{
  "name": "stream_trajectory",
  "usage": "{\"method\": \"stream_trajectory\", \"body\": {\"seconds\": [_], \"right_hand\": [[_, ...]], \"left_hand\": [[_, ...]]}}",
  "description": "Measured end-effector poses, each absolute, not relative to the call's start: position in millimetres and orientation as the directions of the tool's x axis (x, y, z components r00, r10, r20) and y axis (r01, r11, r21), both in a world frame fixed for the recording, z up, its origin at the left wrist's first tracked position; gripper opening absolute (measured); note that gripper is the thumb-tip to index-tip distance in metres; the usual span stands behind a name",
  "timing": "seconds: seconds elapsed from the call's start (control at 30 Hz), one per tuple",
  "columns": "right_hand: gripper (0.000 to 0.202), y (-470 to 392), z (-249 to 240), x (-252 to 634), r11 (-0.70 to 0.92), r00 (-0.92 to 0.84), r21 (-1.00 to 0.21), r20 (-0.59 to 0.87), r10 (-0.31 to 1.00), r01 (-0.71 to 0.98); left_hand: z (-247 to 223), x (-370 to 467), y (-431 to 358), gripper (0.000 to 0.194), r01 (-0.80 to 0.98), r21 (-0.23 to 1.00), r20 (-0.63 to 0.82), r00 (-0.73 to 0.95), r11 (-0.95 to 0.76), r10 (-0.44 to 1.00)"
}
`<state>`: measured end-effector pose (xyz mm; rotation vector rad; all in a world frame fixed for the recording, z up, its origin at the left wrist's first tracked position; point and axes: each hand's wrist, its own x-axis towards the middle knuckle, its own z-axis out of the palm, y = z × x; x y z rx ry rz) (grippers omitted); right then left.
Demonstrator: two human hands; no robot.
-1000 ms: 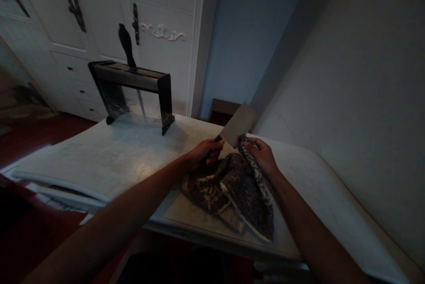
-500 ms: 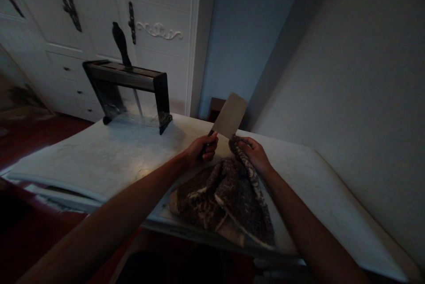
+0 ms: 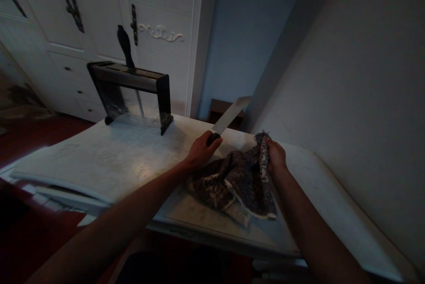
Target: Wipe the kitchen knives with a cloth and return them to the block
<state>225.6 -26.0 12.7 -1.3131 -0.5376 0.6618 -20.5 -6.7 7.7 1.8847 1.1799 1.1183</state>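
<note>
My left hand is closed around the dark handle of a cleaver. Its broad metal blade points up and to the right, tilted so that it looks narrow. In my right hand a gathered edge of a brown and white patterned cloth is gripped. The rest of the cloth hangs and lies crumpled on the white table between my forearms. Blade and cloth are apart. The fingertips of my right hand are partly hidden behind the cloth.
A black-framed knife block with clear sides stands at the back left of the white table, one black-handled tool upright in it. Behind are a white cabinet and a small brown box-like piece. A wall borders the right side.
My right hand has moved right, pulling the cloth's edge away from the blade. The cleaver has turned from broadside to a narrower view. My left hand has shifted slightly right.
</note>
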Motion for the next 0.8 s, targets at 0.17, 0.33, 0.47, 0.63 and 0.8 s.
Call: {"method": "stream_trajectory", "body": {"seconds": [0.17, 0.33, 0.47, 0.63, 0.8], "right_hand": [[0.028, -30, 19, 221, 0.226, 0.741, -0.971, 0.212, 0.638, 0.084], [0.03, -47, 31, 200, 0.39, 0.542, -0.753, 0.655, 0.527, 0.53], [0.023, -57, 29, 183, 0.443, 0.289, -0.529, 0.816, 0.501, 0.724], [0.018, -56, 20, 170, 0.571, -0.104, -0.214, 0.875, 0.472, 0.792], [0.024, -53, 20, 162, 0.567, -0.258, -0.102, 0.815, 0.518, 0.818]], "left_hand": [[10, -26, -11, 0.029, 0.799, 0.423, 0.391, 0.265, -0.428, 0.881], [12, -25, -15, 0.026, 0.828, 0.217, 0.361, 0.424, -0.517, 0.831], [15, -19, -20, 0.025, 0.797, 0.124, 0.327, 0.53, -0.591, 0.782], [13, -14, -26, 0.023, 0.731, 0.047, 0.339, 0.629, -0.68, 0.7], [11, -13, -28, 0.019, 0.669, -0.082, 0.403, 0.7, -0.739, 0.589]]}}
